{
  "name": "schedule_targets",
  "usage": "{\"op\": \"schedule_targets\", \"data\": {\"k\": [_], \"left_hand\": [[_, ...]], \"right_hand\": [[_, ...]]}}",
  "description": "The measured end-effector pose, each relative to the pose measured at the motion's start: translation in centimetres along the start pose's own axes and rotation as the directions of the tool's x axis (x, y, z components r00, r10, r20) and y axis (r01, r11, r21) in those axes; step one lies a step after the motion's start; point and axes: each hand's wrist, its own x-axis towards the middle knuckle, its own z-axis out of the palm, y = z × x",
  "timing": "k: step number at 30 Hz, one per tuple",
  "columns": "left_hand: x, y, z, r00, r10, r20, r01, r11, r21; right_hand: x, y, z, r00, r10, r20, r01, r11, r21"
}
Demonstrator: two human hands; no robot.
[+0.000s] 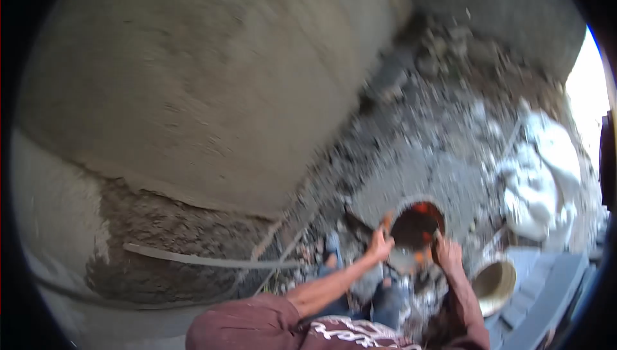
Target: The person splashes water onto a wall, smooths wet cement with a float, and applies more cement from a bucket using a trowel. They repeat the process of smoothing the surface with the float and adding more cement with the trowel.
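A round bucket, dark inside with orange patches, is in front of my legs on the rubble ground. My right hand is closed at its right rim. To its left, my left hand is closed, with a short tan-orange piece sticking up from the fingers. A dark flat shape lies just left of that hand; blur hides whether the two are joined. Wet grey mortar spreads on the ground beyond the bucket.
A plastered wall rises at left, with a bare rough strip low down. A long pale strip crosses near it. White sacks lie at right, above a yellowish basin and grey-blue boards. Rubble covers the ground.
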Motion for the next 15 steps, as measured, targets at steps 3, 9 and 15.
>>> {"op": "schedule_targets", "data": {"k": [3, 9, 15], "left_hand": [[-1.3, 2.8, -1.7, 0.994, -0.051, -0.092, 0.047, 0.997, -0.055], [-3.0, 5.4, -4.7, 0.986, -0.067, -0.152, 0.036, 0.98, -0.194], [-3.2, 4.8, -4.4, 0.993, -0.045, -0.106, 0.014, 0.962, -0.271]], "right_hand": [[-0.5, 0.9, 4.8, 0.929, -0.038, 0.368, 0.032, 0.999, 0.021], [4.5, -5.7, -5.5, 0.878, -0.222, 0.424, 0.183, 0.974, 0.131], [9.2, -1.2, -1.5, 0.782, -0.075, 0.619, 0.171, 0.98, -0.097]]}}
